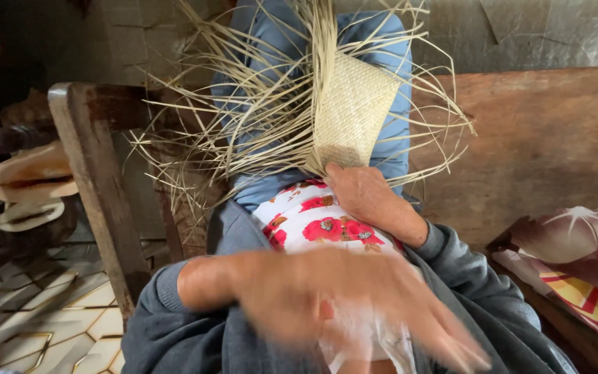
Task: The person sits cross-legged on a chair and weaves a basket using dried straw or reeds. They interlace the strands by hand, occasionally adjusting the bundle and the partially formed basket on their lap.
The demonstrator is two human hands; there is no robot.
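Pale straw-coloured stacked pieces point(32, 183) far to the left of the woven panel point(354, 118), half in shadow, too dim to name more closely. Nearer the panel, yet still on its left: dark wooden chair post point(98, 201), upright and worn, above a patterned tile floor point(36, 325).

Fanning out from the panel's left and top edges: loose straw strands point(243, 125), long, unwoven, crossing each other and reaching as far as the chair post.

Below the panel and nearest the camera: left hand point(340, 305), blurred, coming in from a grey-blue sleeve point(167, 325). Fingers spread wide apart, palm down, closed on nothing, touching neither panel nor strands as far as the blur allows.

Directly under the panel: white cloth with red flowers point(320, 221), lying across the lap.

Woven panel itself: tight, pale, roughly triangular, held over blue-clad legs point(392, 138), its lower corner pointing down toward the lap.

At that lower corner: right hand point(365, 197), clamped on the panel's bottom edge, thumb on top, other fingers tucked beneath and hidden, wrist leading off to the lower right.

Right of the panel: reddish-brown wooden board point(541, 138), broad and scuffed. Lower right of the panel, well apart from it: shiny patterned cloth point(576, 263) in cream, maroon, red and yellow.
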